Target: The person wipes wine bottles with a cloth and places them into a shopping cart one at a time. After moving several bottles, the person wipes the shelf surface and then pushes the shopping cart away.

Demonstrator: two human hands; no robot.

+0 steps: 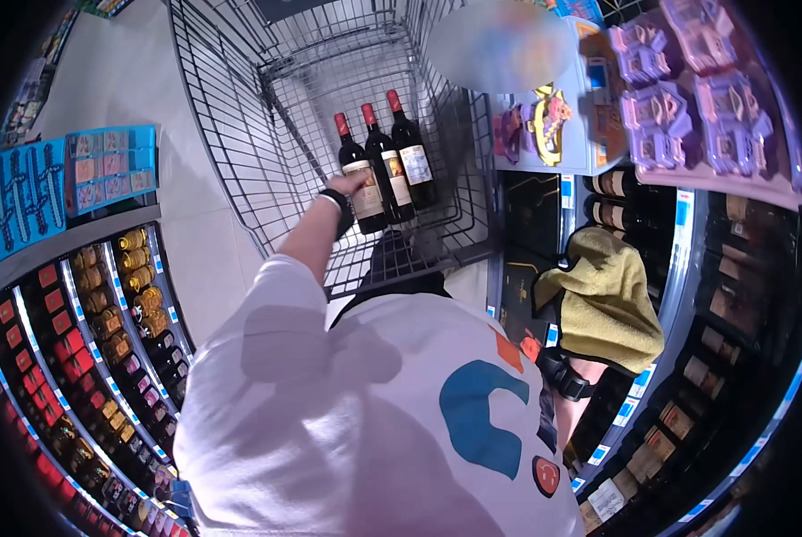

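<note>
Three dark wine bottles (392, 179) with red caps lie side by side in a wire shopping cart (213, 116). My left hand (352, 183) is in the cart, at the label of the leftmost bottle, its fingers curled and partly hidden. Whether it grips the bottle is not clear. On the right, a yellow-green cloth (602, 300) hangs over my right hand and covers it, so its fingers do not show. The cloth is beside the shelf of bottles, and a black band circles the right wrist.
Shelves of bottles (110, 322) stand at the left, below blue trays (25, 197) of packaged goods. At the right are shelves with price strips (683, 224) and purple plastic items (656, 125). A blurred round patch covers part of the top.
</note>
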